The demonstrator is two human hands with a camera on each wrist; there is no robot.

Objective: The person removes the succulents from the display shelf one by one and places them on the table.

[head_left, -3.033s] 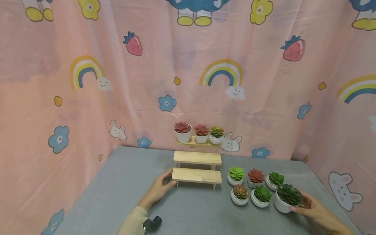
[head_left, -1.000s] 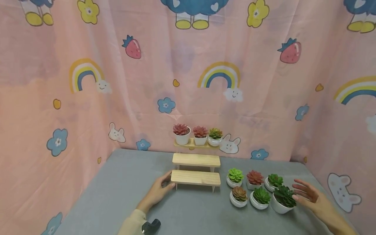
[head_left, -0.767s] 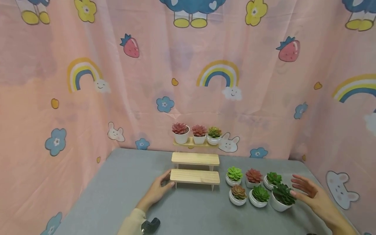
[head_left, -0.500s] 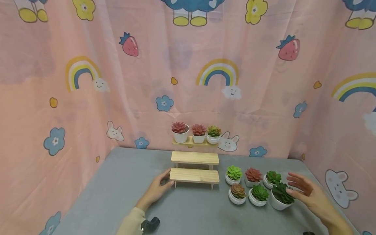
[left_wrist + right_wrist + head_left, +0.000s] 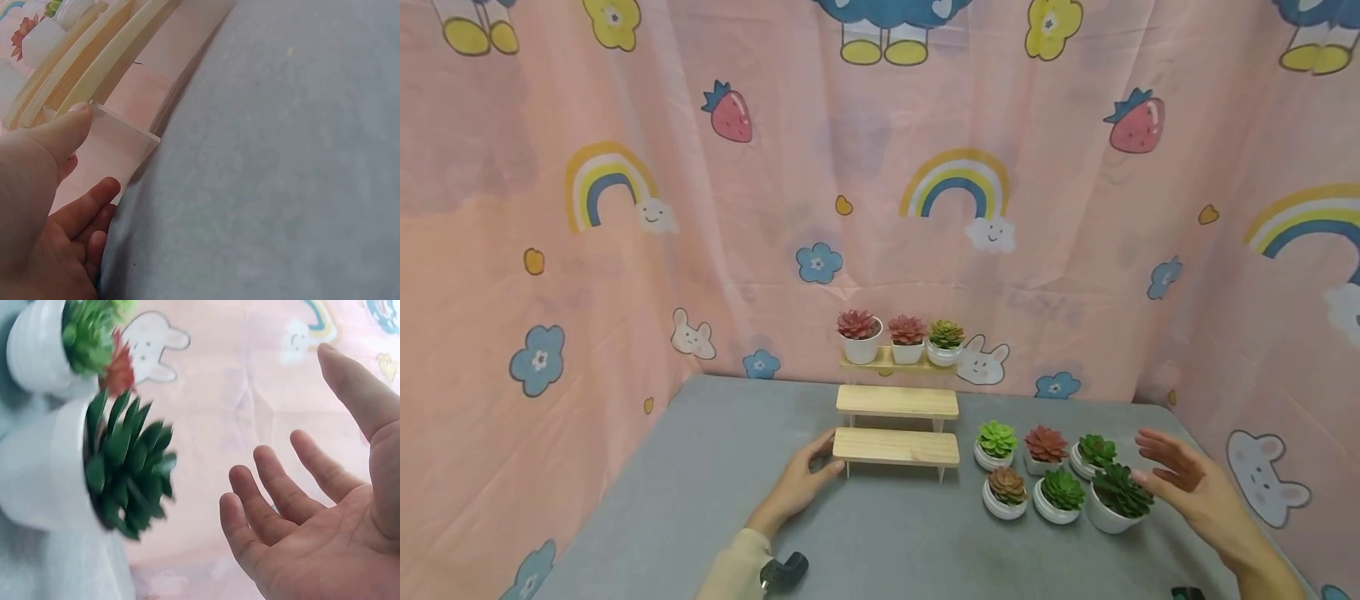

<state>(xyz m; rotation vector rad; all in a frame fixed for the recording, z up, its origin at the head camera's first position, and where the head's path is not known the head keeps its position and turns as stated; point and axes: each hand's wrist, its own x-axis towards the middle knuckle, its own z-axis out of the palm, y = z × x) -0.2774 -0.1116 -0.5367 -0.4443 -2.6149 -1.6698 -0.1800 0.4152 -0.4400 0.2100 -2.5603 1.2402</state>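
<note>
My left hand [image 5: 799, 485] grips the left end of a wooden three-tier display stand [image 5: 897, 447], its thumb at the front corner. In the left wrist view the thumb lies against the stand's clear side panel [image 5: 119, 140], with the fingers beyond it. To the right, my right hand [image 5: 1202, 500] is raised with fingers spread, holding nothing. Beside it stands a dark green succulent [image 5: 1122, 492] in a white pot; the right wrist view shows a gap between the fingers and the dark green leaves [image 5: 134, 469].
Other potted succulents stand right of the stand: bright green [image 5: 997, 440], red [image 5: 1047, 447], brown [image 5: 1006, 487] and two green ones [image 5: 1060, 492]. Three more pots, including a large red one [image 5: 859, 333], occupy the top tier. A pink patterned curtain [image 5: 760, 208] hangs behind the grey table [image 5: 700, 517].
My right hand has let go of the dark green succulent's pot and drawn up and away to the right. The left hand stays at the stand. The view has shifted slightly.
</note>
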